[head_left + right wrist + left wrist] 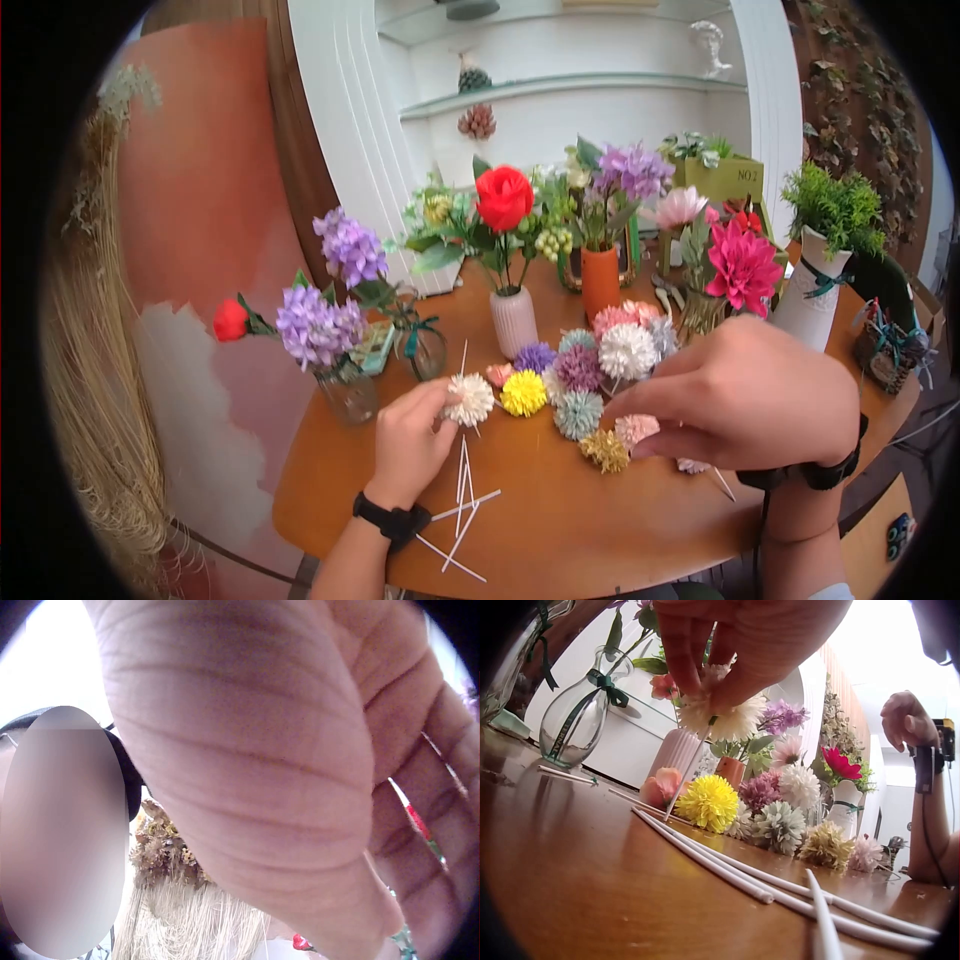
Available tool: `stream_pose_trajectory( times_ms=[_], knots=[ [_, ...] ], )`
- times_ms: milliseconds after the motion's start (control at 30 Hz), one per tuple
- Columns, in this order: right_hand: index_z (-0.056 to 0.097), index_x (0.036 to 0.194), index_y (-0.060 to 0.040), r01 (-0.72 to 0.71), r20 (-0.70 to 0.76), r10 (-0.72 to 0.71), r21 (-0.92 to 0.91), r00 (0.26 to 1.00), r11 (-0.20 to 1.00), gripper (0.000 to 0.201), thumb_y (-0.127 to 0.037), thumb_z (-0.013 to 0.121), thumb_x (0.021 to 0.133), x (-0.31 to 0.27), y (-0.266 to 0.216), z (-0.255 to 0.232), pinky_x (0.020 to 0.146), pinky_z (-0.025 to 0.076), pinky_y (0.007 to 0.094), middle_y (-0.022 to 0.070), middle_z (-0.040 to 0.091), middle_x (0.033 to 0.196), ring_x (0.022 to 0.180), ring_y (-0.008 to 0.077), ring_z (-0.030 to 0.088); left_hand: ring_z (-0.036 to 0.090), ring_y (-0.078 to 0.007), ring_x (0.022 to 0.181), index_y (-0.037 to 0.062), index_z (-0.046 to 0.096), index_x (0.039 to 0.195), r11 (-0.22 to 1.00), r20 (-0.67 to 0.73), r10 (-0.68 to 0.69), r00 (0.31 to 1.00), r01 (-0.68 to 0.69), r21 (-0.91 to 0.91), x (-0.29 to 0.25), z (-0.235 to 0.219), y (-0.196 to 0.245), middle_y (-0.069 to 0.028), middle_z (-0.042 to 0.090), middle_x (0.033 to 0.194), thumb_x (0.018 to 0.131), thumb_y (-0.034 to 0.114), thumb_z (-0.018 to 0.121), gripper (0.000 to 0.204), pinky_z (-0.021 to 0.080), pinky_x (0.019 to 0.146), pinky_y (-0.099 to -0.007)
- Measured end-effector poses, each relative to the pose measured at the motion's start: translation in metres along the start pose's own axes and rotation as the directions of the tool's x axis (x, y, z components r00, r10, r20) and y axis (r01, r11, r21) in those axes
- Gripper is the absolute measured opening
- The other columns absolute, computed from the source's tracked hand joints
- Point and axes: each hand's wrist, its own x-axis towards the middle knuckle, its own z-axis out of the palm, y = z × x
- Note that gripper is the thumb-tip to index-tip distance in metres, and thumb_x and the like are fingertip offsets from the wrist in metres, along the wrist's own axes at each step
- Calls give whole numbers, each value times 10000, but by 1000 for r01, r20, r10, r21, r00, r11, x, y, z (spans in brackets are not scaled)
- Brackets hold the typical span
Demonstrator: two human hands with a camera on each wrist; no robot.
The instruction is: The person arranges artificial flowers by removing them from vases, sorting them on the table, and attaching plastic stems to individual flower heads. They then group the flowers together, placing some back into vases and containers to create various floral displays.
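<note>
While pinching a cream-white pompom flower on a thin white stem in the left hand, at 9 o'clock from the multicoloured pompom heap, hovers with the right hand at 3 o'clock, fingers loosely bent, gripping nothing visible. Reads "NO.2" on the olive-green box at 1 o'clock, with leaves at its top; shows lettering too unclear to read on the green-ribboned clear glass vase towards 9 o'clock, with a flower stem inside. Holds a red rose in the pale pink ribbed vase at 10 o'clock, purple blooms in the orange vase at 12. Shows loose white plastic sticks between 7 and 8.
</note>
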Motion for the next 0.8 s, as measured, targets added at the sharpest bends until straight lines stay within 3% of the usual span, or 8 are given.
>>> stream_pose_trajectory(
  times_ms=[33,67,200,567,700,800],
  knots=[
    [667,973,-66,17,-38,-17,-24,999,1000,258,-216,731,774,0,2,3,534,487,378,85,629,652,605,289,627,658,-264,732,16,656,904,1000,-21,1,1000,-1,-14,1,0,1,-124,678,1013,694,-49,669,220,532,621,-322],
    [694,1010,-98,33,-76,-36,-48,996,998,282,-202,757,755,0,4,5,496,480,344,46,637,651,565,253,624,664,-234,751,3,652,899,1000,-12,2,1000,-2,-1,0,0,1,-131,679,1022,705,-62,660,205,532,610,-292],
    [704,1045,-82,-12,-21,12,-17,1000,1000,327,-160,777,736,3,1,2,480,469,321,59,643,646,564,208,638,673,-210,765,-12,646,892,1000,-7,-2,1000,2,1,0,0,1,-149,677,1029,706,-78,646,197,531,602,-262],
    [701,1047,-77,-15,-22,15,-3,1000,1000,331,-159,778,736,6,1,4,480,468,325,58,643,643,563,212,636,677,-221,772,-11,649,886,1000,-8,2,1000,-2,4,0,-1,4,-153,679,1026,703,-81,643,196,538,600,-269],
    [699,1043,-79,-1,-1,1,-44,1000,999,322,-167,767,740,5,0,0,497,482,336,61,648,657,574,219,642,675,-256,764,13,652,907,1000,-10,-25,1000,25,-2,1,0,2,-114,681,1022,707,-52,664,210,547,594,-305],
    [692,1028,-68,12,-34,-14,-37,999,999,306,-167,754,745,3,3,4,528,504,352,82,661,681,596,257,645,674,-231,754,-3,650,899,1000,-16,-28,999,28,-14,1,1,2,-129,681,1024,710,-66,653,200,543,594,-283]
  ],
)
